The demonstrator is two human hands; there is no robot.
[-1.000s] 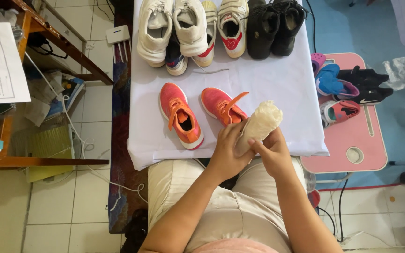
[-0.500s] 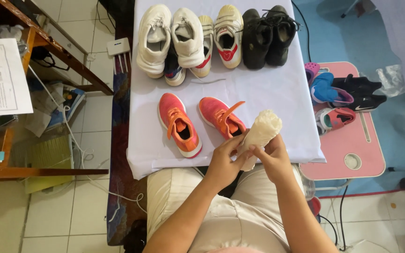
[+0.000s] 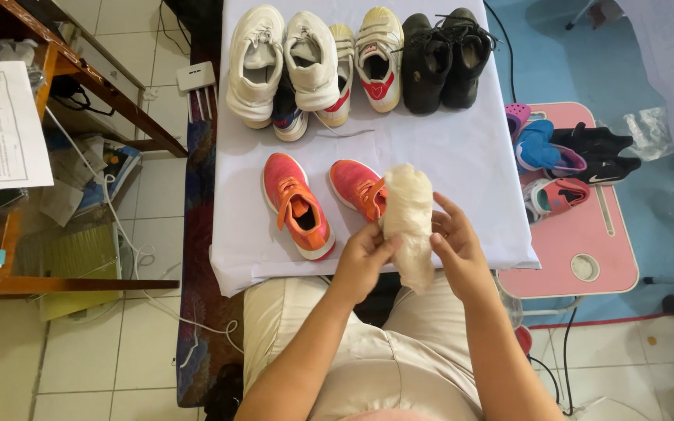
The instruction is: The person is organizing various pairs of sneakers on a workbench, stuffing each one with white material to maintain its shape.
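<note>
Gripping cloth wad (image 3: pixel 409 222) — near table edge (image 3: pixel 368 269)

Table (image 3: pixel 462 164) in front of me, covered w/ a white cloth. Far edge: row of shoes, a pair of white sneakers (image 3: pixel 282 58), a white pair w/ red trim (image 3: pixel 364 62), a dark blue shoe (image 3: pixel 289 117) tucked partly under them, and black boots (image 3: pixel 442 58). A white lace (image 3: pixel 345 131) lies just below that row. Nearer me, two orange sneakers (image 3: pixel 298 204) side by side, toes pointing away, the right one partly hidden.
</note>
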